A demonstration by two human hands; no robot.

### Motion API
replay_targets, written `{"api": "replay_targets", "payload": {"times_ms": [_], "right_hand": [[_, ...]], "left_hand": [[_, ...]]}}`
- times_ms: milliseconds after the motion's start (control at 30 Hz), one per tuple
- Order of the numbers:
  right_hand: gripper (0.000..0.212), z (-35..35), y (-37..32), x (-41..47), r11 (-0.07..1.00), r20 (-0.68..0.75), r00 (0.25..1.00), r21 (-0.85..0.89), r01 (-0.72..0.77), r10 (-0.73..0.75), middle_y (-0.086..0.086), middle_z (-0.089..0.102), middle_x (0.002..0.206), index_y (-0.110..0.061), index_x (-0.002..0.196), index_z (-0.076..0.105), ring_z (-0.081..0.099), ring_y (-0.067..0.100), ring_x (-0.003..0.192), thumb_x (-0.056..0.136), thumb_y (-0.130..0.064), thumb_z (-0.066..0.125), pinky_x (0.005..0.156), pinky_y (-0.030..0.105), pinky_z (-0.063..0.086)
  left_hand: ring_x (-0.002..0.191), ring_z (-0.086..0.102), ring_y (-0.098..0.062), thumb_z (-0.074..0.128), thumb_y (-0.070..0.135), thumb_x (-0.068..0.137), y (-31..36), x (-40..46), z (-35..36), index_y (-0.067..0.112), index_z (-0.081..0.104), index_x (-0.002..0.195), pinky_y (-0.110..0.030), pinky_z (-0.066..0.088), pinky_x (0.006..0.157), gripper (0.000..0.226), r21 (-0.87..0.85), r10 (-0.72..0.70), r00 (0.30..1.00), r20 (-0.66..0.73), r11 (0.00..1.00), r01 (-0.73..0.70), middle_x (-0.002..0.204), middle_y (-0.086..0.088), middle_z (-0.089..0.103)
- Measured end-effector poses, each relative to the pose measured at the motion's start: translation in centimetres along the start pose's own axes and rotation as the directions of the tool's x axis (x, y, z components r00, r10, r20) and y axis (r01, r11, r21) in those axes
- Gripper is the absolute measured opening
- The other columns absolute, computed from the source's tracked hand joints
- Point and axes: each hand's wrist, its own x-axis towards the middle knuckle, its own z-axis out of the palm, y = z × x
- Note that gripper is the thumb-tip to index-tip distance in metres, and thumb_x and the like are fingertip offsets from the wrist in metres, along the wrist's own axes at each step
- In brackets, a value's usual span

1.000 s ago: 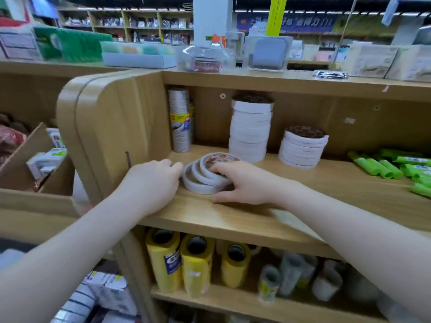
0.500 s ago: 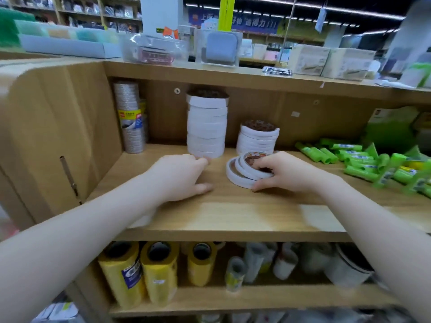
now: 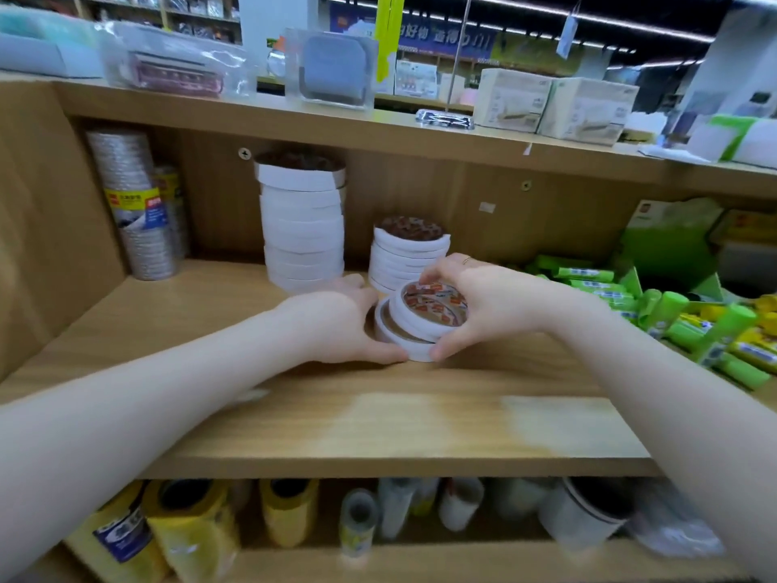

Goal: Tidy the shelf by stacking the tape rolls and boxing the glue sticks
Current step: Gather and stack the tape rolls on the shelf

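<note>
A small uneven pile of white tape rolls (image 3: 420, 326) lies on the wooden shelf (image 3: 294, 414), between both hands. My left hand (image 3: 336, 326) grips the pile's left side, thumb at its front. My right hand (image 3: 492, 305) curls round the right side, fingers over the top roll. Behind stand a tall stack of white rolls (image 3: 302, 229) and a shorter stack (image 3: 403, 258). Green glue sticks (image 3: 588, 284) lie scattered at the right beside an open green box (image 3: 668, 246).
Silver tape rolls (image 3: 134, 204) stand at the shelf's left back corner by the wooden side wall. Yellow rolls (image 3: 189, 528) and other rolls fill the lower shelf. Boxes and packets sit on the top board (image 3: 378, 132).
The pile of rolls slid right along the shelf toward the shorter stack. My left hand came over from the left and now grips the pile together with my right hand.
</note>
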Motion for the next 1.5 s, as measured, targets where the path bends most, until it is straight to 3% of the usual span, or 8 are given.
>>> {"api": "replay_targets", "payload": {"times_ms": [333, 433, 667, 800, 1000, 1233, 1400, 1500], "right_hand": [[0.107, -0.1, -0.3, 2.1, 0.988, 0.16, 0.979, -0.071, 0.139, -0.126, -0.008, 0.021, 0.144, -0.04, 0.142, 0.014, 0.027, 0.016, 0.13, 0.058, -0.057, 0.077, 0.102, 0.028, 0.033], [0.103, 0.5, -0.4, 2.0, 0.984, 0.155, 0.973, -0.026, 0.175, -0.169, -0.009, 0.022, 0.142, -0.044, 0.141, 0.013, 0.024, 0.018, 0.131, 0.061, -0.052, 0.077, 0.106, 0.034, 0.032], [0.092, -1.7, -0.1, 0.5, 0.964, -0.058, 0.971, 0.123, 0.236, -0.23, -0.013, 0.038, 0.127, -0.048, 0.134, 0.028, 0.041, 0.003, 0.114, 0.055, -0.05, 0.074, 0.092, 0.014, 0.034], [0.095, -4.5, 1.4, 2.1, 0.981, -0.263, 0.957, 0.112, 0.155, -0.121, -0.007, 0.033, 0.128, -0.047, 0.136, 0.026, 0.04, 0.007, 0.11, 0.053, -0.056, 0.072, 0.084, 0.017, 0.033], [0.106, -4.5, 1.8, 7.2, 0.998, -0.251, 0.966, 0.04, -0.051, 0.06, 0.004, 0.044, 0.139, -0.022, 0.144, 0.027, 0.046, 0.02, 0.119, 0.057, -0.063, 0.071, 0.082, 0.028, 0.04], [0.108, -3.0, 1.9, 6.8, 0.958, -0.442, 0.87, 0.266, -0.106, 0.219, 0.008, 0.051, 0.126, -0.013, 0.13, 0.038, 0.05, 0.021, 0.103, 0.045, -0.068, 0.075, 0.071, 0.029, 0.044], [0.108, -1.6, 2.8, 6.4, 0.872, -0.386, 0.853, 0.468, -0.146, 0.35, 0.009, 0.043, 0.139, -0.009, 0.141, 0.026, 0.046, 0.022, 0.12, 0.058, -0.055, 0.078, 0.071, 0.02, 0.037], [0.092, -1.7, 3.1, 6.6, 0.853, -0.378, 0.856, 0.506, -0.128, 0.353, 0.002, 0.052, 0.117, -0.011, 0.13, 0.038, 0.044, 0.006, 0.09, 0.059, -0.053, 0.079, 0.053, 0.015, 0.031]], "left_hand": [[0.088, 0.053, -0.012, 0.06, 0.074, 0.059, 1.2, -0.2, 0.6, 0.021, 0.046, 0.123, -0.027, 0.046, 0.071, 0.084, -0.141, -0.052, 0.999, -0.016, 0.989, 0.049, 0.105, 0.004, 0.056], [0.074, 0.048, -0.002, 0.063, 0.069, 0.062, 1.0, -0.8, 1.0, 0.024, 0.048, 0.114, -0.019, 0.039, 0.058, 0.071, -0.194, -0.045, 0.997, -0.058, 0.98, 0.033, 0.089, 0.012, 0.051], [0.061, 0.047, -0.006, 0.022, 0.092, 0.046, -0.2, -1.4, -0.2, 0.024, 0.044, 0.107, -0.025, 0.041, 0.047, 0.094, 0.182, -0.004, 0.984, -0.177, 0.983, 0.036, 0.077, 0.011, 0.053], [0.077, 0.053, -0.009, 0.04, 0.088, 0.052, -0.6, 0.0, -1.2, 0.024, 0.044, 0.116, -0.03, 0.05, 0.062, 0.091, -0.095, -0.185, 0.965, -0.188, 0.981, 0.17, 0.095, 0.007, 0.057], [0.099, 0.058, -0.022, 0.055, 0.066, 0.075, 0.6, 3.8, -0.1, 0.015, 0.038, 0.128, -0.038, 0.052, 0.08, 0.076, -0.187, -0.318, 0.933, -0.167, 0.94, 0.286, 0.116, -0.005, 0.058], [0.073, 0.057, -0.014, 0.05, 0.067, 0.077, 0.9, 5.3, -0.2, 0.014, 0.039, 0.121, -0.03, 0.05, 0.059, 0.07, -0.296, -0.332, 0.896, -0.295, 0.923, 0.245, 0.08, 0.005, 0.051], [0.063, 0.054, -0.011, 0.038, 0.076, 0.073, 0.5, 5.9, -0.1, 0.015, 0.041, 0.099, -0.027, 0.042, 0.048, 0.066, -0.284, -0.296, 0.885, -0.359, 0.938, 0.199, 0.072, 0.004, 0.052], [0.059, 0.049, -0.009, 0.039, 0.076, 0.073, 0.5, 6.4, 0.1, 0.017, 0.038, 0.088, -0.026, 0.032, 0.043, 0.061, -0.271, -0.288, 0.869, -0.402, 0.944, 0.188, 0.068, 0.005, 0.049]]}}
